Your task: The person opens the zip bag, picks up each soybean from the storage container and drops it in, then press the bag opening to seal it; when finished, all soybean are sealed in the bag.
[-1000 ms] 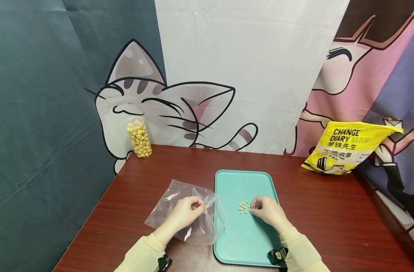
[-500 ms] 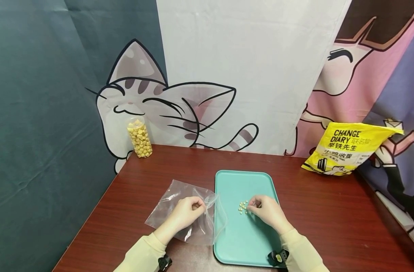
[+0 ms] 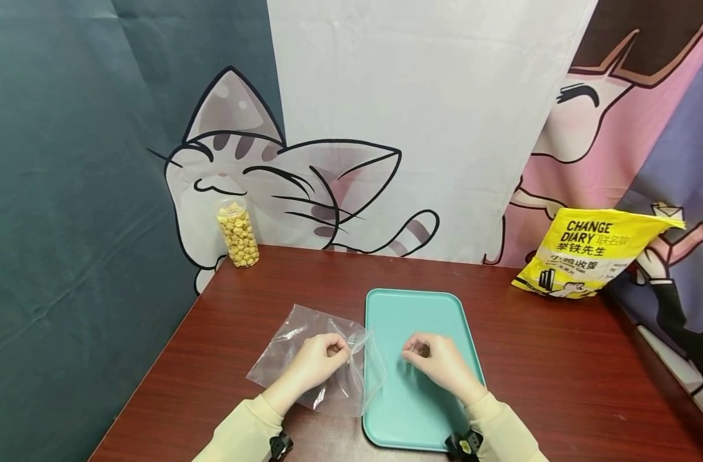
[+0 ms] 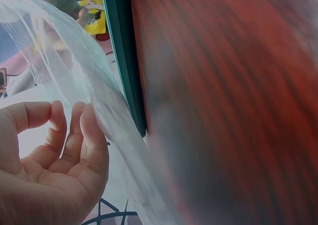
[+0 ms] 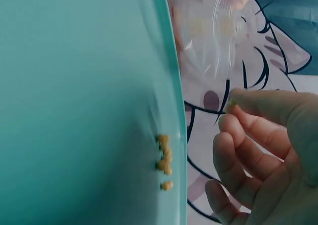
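My left hand [image 3: 319, 359] pinches the mouth edge of a clear plastic bag [image 3: 287, 346], which lies on the table and overlaps the left rim of a turquoise tray [image 3: 415, 308]. In the left wrist view the bag's film [image 4: 112, 106] stands up by the fingertips. Over the tray my right hand [image 3: 438, 362] is raised, thumb and forefinger pinching a small yellow bean [image 5: 232, 102]. Several more yellow beans [image 5: 164, 155] lie on the tray in the right wrist view. From the head view the right hand hides most or all of them.
A clear jar of popcorn-like yellow pieces [image 3: 238, 237] stands at the table's back left corner. At the back right leans a yellow printed snack bag [image 3: 594, 250]. A cartoon cloth [image 3: 443, 115] hangs behind the brown wooden table [image 3: 536, 385].
My right hand was at the beans' right side, then closed in among them. Now it has moved left across the tray with one bean pinched. The left hand and bag stay put.
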Demonstrator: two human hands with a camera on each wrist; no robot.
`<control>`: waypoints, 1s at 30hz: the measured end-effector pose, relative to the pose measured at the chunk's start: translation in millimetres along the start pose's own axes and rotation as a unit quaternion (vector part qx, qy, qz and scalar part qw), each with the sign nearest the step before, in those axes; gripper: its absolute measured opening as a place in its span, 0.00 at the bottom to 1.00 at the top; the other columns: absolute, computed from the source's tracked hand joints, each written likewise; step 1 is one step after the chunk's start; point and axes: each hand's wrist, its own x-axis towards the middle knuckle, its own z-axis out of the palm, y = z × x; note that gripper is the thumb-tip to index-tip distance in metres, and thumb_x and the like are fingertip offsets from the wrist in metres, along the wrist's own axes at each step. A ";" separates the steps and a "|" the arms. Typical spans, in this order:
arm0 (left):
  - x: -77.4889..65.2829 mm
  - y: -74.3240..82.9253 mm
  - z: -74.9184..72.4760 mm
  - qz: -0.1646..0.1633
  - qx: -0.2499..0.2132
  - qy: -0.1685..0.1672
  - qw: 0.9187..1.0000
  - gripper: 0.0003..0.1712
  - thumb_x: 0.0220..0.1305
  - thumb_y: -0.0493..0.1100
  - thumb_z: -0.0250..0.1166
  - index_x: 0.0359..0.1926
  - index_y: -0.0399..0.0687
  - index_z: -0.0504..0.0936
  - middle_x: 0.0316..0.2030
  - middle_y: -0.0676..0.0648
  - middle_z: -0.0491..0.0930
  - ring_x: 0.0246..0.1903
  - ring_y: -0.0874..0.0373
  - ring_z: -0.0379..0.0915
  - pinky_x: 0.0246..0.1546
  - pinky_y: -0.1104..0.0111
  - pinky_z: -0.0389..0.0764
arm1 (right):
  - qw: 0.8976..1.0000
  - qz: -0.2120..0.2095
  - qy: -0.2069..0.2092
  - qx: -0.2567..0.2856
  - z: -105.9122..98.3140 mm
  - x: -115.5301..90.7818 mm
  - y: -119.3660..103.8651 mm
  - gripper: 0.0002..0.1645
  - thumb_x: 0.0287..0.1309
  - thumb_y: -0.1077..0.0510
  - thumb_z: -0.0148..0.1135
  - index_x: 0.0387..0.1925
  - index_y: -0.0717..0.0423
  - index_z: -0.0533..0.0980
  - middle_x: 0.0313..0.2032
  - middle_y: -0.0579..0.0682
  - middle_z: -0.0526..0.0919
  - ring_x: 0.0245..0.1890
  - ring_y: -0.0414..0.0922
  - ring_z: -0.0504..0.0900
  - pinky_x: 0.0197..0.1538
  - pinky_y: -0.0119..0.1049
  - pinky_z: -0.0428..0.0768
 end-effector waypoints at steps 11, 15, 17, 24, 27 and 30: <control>0.7 1.1 1.9 -0.006 0.001 -0.004 1.000 0.06 0.57 0.40 0.60 0.25 0.54 0.81 0.21 0.60 0.79 0.21 0.71 0.70 0.24 0.74 0.70 | 0.996 -0.063 -0.033 0.045 8.0 -0.5 -15.4 0.02 0.55 0.56 0.66 0.29 0.45 0.80 0.21 0.34 0.75 0.23 0.31 0.72 0.29 0.29 0.74; 1.1 1.7 2.8 -0.006 0.001 -0.003 1.000 0.06 0.56 0.41 0.60 0.25 0.54 0.81 0.21 0.60 0.79 0.20 0.71 0.69 0.23 0.74 0.70 | 0.995 -0.075 -0.045 0.053 11.9 -0.5 -17.4 0.03 0.55 0.55 0.66 0.29 0.49 0.81 0.20 0.35 0.75 0.23 0.31 0.72 0.29 0.29 0.74; 1.4 1.6 3.1 -0.006 0.002 -0.002 1.000 0.06 0.56 0.41 0.60 0.25 0.54 0.81 0.20 0.60 0.79 0.20 0.71 0.69 0.23 0.74 0.70 | 0.994 -0.079 -0.050 0.057 13.6 -0.2 -19.0 0.04 0.55 0.55 0.66 0.30 0.51 0.82 0.20 0.36 0.75 0.22 0.31 0.71 0.28 0.28 0.73; 1.0 1.7 2.9 -0.008 0.001 -0.001 1.000 0.06 0.56 0.41 0.60 0.25 0.55 0.81 0.20 0.60 0.78 0.20 0.71 0.69 0.23 0.74 0.70 | 0.992 -0.084 -0.054 0.074 16.8 0.6 -22.9 0.05 0.54 0.57 0.67 0.33 0.54 0.82 0.18 0.36 0.73 0.18 0.30 0.67 0.22 0.27 0.69; 0.9 1.4 3.0 -0.006 -0.001 -0.001 1.000 0.06 0.56 0.41 0.60 0.25 0.54 0.81 0.20 0.60 0.79 0.20 0.71 0.69 0.23 0.74 0.70 | 0.992 -0.081 -0.051 0.078 17.1 0.3 -22.5 0.05 0.54 0.59 0.66 0.34 0.54 0.82 0.18 0.37 0.73 0.18 0.30 0.67 0.23 0.28 0.69; 1.2 1.2 3.1 -0.003 -0.002 0.003 1.000 0.05 0.56 0.41 0.60 0.25 0.53 0.81 0.20 0.59 0.79 0.20 0.71 0.68 0.23 0.74 0.69 | 0.993 -0.072 -0.047 0.077 17.0 0.3 -20.8 0.04 0.54 0.59 0.66 0.34 0.53 0.82 0.19 0.37 0.73 0.19 0.30 0.68 0.24 0.28 0.71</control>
